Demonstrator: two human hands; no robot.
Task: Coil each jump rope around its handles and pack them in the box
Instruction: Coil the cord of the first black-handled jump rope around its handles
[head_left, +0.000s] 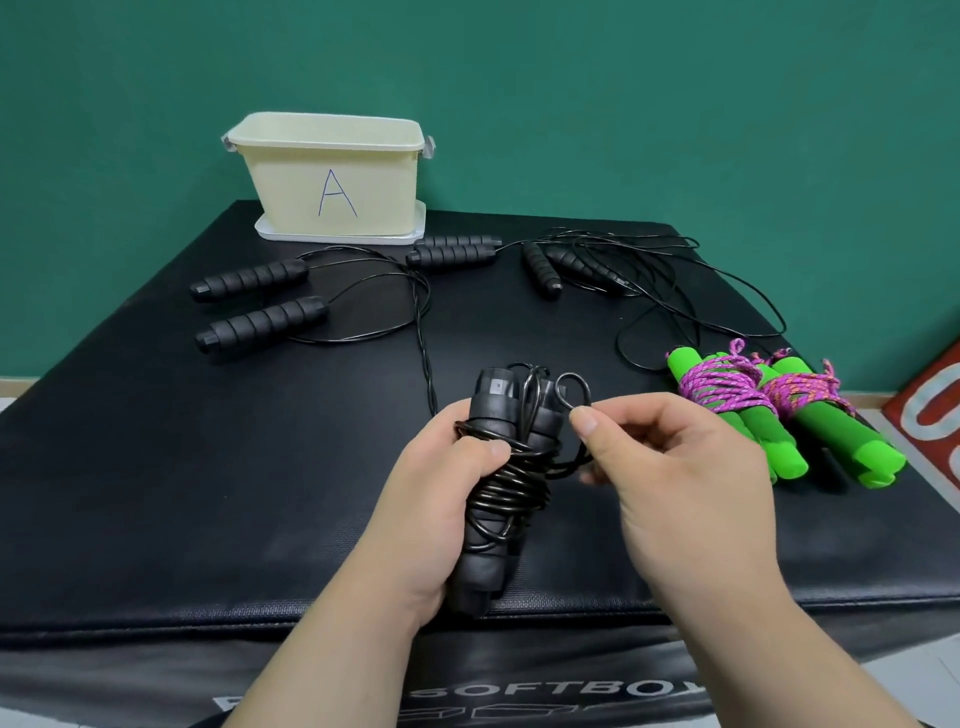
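Rope (511, 480), black: left hand (431, 504) gripped coiled handles (493, 397); right hand (675, 467) pinched end loop (572, 375). Tucking it under snug wraps seemed advisable, tension kept.

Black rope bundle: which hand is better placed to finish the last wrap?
Right, probably. The right hand pinches the loose loop beside the handle tops, while the left hand is occupied gripping the black rope bundle.
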